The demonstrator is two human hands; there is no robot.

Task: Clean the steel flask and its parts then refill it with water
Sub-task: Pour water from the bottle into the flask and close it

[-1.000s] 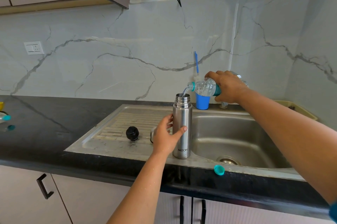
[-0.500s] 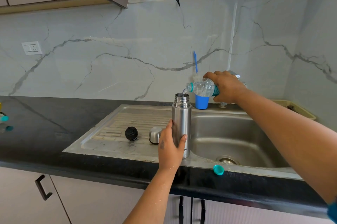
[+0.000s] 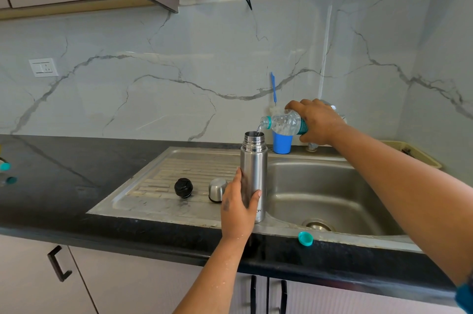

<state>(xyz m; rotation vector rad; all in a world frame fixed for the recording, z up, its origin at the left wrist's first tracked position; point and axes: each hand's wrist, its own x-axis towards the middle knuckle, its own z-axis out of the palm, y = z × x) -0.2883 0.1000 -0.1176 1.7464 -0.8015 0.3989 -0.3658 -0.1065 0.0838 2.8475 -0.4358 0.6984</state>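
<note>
So the flask (image 3: 254,175) is standing upright on the sink's (image 3: 332,185) drainboard, right at the lip of the basin near the counter's (image 3: 76,173) front edge. Left hand (image 3: 239,207) is wrapped around its lower body, thumb on the near side, fingers round the back. My guess is that's just to keep it from tipping or sliding while it gets filled.

Right hand (image 3: 318,121) grips a clear plastic bottle (image 3: 285,123) by its fat end and holds it tipped nearly flat, neck just above the flask's open mouth, with a thin stream going in. Keeping the neck that close probably saves splashing, and any spill lands in the sink anyway.

The black stopper (image 3: 183,187) and steel cup (image 3: 217,189) sit side by side on the drainboard left of the flask, near enough to grab. The bottle's teal cap (image 3: 305,238) lies on the sink's front rim. A blue cup (image 3: 282,143) stands at the back edge behind the flask.

Looks like cleaning's done and this is the refill stage; stopper and cup are not on yet.
</note>
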